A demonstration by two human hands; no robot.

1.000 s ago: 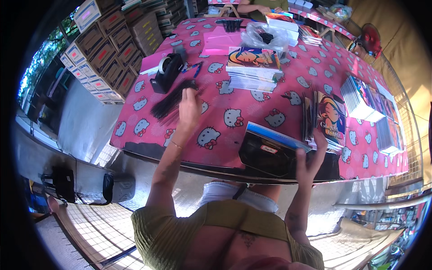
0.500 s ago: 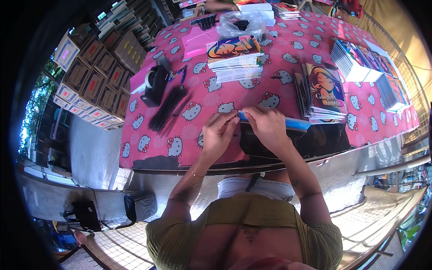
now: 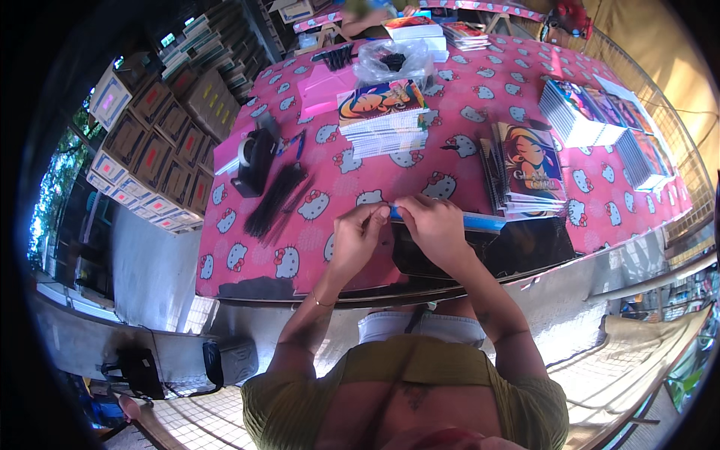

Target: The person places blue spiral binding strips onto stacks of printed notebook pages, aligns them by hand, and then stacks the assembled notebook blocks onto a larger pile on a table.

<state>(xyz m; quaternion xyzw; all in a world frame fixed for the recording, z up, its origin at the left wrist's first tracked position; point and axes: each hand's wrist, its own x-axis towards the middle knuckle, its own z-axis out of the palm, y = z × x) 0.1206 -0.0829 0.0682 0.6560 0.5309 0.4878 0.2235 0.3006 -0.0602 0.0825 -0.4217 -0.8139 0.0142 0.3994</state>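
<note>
Pinching thumb to finger, the left hand (image 3: 361, 232) meets the left end of the blue-edged book (image 3: 484, 223); what sits between its fingertips is too small to tell. Curled over that same end, the right hand (image 3: 433, 229) grips the book, its fingertips just beside the left's. From there the book's long axis runs rightward past the right hand, its right end slanting slightly toward the body. The right hand thus lies nearer the book's bulk, while the left reaches only the tip. A black patch (image 3: 536, 241) spreads right of the right hand. Left of the left hand lie black wires (image 3: 276, 204), and beyond them the dispenser (image 3: 256, 166). Ahead of both hands stands a pile (image 3: 384, 135); ahead and right, a stack (image 3: 531, 166).
</note>
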